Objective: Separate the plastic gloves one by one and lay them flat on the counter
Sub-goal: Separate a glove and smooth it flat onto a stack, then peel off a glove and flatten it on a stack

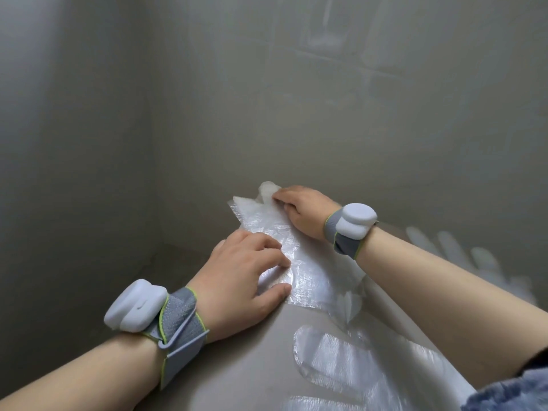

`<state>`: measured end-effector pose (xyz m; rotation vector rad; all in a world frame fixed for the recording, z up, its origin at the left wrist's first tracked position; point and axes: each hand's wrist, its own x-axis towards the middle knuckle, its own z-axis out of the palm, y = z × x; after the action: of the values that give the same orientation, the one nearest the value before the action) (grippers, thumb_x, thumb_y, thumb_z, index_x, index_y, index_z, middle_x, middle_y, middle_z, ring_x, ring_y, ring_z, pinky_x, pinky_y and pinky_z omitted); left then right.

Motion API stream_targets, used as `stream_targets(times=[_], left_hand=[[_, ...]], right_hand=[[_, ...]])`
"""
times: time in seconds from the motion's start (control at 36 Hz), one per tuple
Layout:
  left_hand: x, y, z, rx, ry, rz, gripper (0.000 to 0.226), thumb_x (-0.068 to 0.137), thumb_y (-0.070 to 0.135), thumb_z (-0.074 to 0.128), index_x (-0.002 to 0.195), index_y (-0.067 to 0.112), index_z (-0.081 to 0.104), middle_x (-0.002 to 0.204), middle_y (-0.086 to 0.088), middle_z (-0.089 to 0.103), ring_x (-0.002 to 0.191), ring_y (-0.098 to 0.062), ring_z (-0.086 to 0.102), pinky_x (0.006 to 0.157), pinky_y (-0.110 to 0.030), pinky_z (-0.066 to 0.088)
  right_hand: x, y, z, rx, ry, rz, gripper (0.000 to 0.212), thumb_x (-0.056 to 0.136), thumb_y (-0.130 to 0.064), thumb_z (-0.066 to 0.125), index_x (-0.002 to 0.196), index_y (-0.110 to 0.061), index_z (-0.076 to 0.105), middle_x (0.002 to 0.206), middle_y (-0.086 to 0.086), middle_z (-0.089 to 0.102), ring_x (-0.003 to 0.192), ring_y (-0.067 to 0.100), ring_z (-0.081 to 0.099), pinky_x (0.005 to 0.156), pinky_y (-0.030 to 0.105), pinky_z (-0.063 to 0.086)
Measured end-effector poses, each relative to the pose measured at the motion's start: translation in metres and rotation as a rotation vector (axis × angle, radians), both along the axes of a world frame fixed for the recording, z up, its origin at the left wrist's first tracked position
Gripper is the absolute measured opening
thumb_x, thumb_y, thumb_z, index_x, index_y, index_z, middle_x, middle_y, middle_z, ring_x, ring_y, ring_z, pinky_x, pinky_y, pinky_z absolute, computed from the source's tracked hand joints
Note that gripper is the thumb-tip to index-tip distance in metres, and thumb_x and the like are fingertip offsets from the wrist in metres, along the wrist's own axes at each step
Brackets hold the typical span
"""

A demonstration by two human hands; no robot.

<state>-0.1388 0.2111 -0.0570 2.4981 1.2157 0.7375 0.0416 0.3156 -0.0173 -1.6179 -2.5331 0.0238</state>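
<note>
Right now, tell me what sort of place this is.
Probably a kitchen or prep corner: a smooth grey counter where two plain walls meet, faint tile lines high up, plastic gloves spread flat.

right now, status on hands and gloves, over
left grip pressing glove stack, near end. right grip on far end, pinch unclear. laid glove flat on counter, nearer. nothing blocking.

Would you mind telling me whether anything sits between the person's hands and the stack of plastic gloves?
Nothing visible does. The left hand presses straight onto the glove stack and the right hand touches its far end. One flat glove already lies on the counter nearer the person.
</note>
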Motion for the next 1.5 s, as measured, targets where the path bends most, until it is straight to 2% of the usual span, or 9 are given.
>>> stream_targets(times=[0.25,0.47,0.75,0.89,0.97,1.08,1.17,1.31,1.5], left_hand=[[0.000,0.000,0.000,0.010,0.004,-0.004,0.049,0.079,0.063,0.031,0.111,0.038,0.059,0.122,0.018,0.050,0.114,-0.010,0.040,0.100,-0.037,0.036],[0.003,-0.002,0.003,0.018,0.047,0.017,0.053,0.074,0.063,0.026,0.110,0.038,0.056,0.121,0.020,0.047,0.114,-0.010,0.035,0.100,-0.033,0.032],[0.003,-0.002,0.004,0.017,0.064,0.015,0.055,0.071,0.065,0.029,0.110,0.038,0.058,0.119,0.018,0.048,0.111,-0.013,0.039,0.100,-0.035,0.033],[0.000,-0.002,0.007,-0.004,-0.022,-0.002,0.052,0.075,0.065,0.038,0.108,0.034,0.063,0.121,0.010,0.054,0.115,-0.018,0.045,0.102,-0.032,0.032],[-0.001,-0.004,0.012,-0.017,-0.098,-0.010,0.048,0.075,0.064,0.041,0.102,0.033,0.067,0.121,0.008,0.056,0.115,-0.019,0.046,0.099,-0.027,0.028],[-0.002,-0.011,0.025,0.025,-0.174,-0.020,0.048,0.074,0.062,0.043,0.098,0.030,0.069,0.117,0.009,0.060,0.108,-0.007,0.044,0.095,-0.021,0.025],[-0.003,-0.020,0.037,0.058,-0.214,-0.027,0.048,0.074,0.060,0.045,0.098,0.026,0.070,0.112,0.010,0.062,0.097,0.006,0.041,0.088,-0.019,0.027],[0.007,-0.055,0.049,0.041,-0.222,-0.080,0.046,0.074,0.059,0.049,0.101,0.026,0.069,0.109,0.013,0.063,0.099,0.000,0.049,0.087,-0.014,0.032],[0.046,-0.136,0.055,-0.075,-0.320,-0.142,0.042,0.072,0.057,0.055,0.103,0.031,0.066,0.101,0.020,0.064,0.099,0.001,0.057,0.084,-0.008,0.040]], right_hand=[[0.022,-0.029,0.019,0.059,0.090,-0.053,0.043,0.094,-0.005,0.038,0.133,-0.014,0.051,0.136,0.005,0.051,0.127,0.022,0.044,0.099,0.018,0.025],[0.040,-0.101,0.035,0.017,0.120,-0.031,0.025,0.088,-0.017,0.059,0.112,-0.020,0.066,0.099,-0.005,0.059,0.090,0.011,0.053,0.082,0.019,0.037],[0.070,-0.142,0.017,0.022,0.030,-0.235,0.026,0.088,-0.015,0.050,0.109,-0.014,0.066,0.112,0.006,0.062,0.108,0.027,0.055,0.091,0.030,0.040],[0.077,-0.177,0.033,0.078,0.158,-0.273,0.028,0.088,-0.012,0.052,0.113,-0.016,0.065,0.112,0.000,0.062,0.100,0.015,0.054,0.092,0.024,0.038],[0.072,-0.209,0.044,0.065,0.199,-0.224,0.023,0.091,-0.016,0.054,0.110,-0.021,0.065,0.107,-0.010,0.060,0.087,-0.004,0.042,0.081,0.007,0.032],[0.077,-0.258,0.050,0.033,0.276,-0.241,0.019,0.091,-0.023,0.056,0.107,-0.029,0.066,0.101,-0.023,0.057,0.089,-0.022,0.042,0.078,-0.002,0.028],[0.086,-0.287,0.047,0.013,0.325,-0.309,0.018,0.090,-0.027,0.058,0.106,-0.033,0.065,0.104,-0.023,0.059,0.093,-0.022,0.043,0.081,-0.002,0.029],[0.103,-0.341,0.035,0.030,0.395,-0.416,0.020,0.088,-0.023,0.063,0.104,-0.034,0.065,0.108,-0.022,0.061,0.106,-0.006,0.051,0.090,0.000,0.029],[0.115,-0.405,0.022,0.137,0.655,-0.595,0.027,0.083,-0.018,0.067,0.090,-0.044,0.064,0.099,-0.032,0.062,0.102,-0.019,0.049,0.082,-0.004,0.032]])
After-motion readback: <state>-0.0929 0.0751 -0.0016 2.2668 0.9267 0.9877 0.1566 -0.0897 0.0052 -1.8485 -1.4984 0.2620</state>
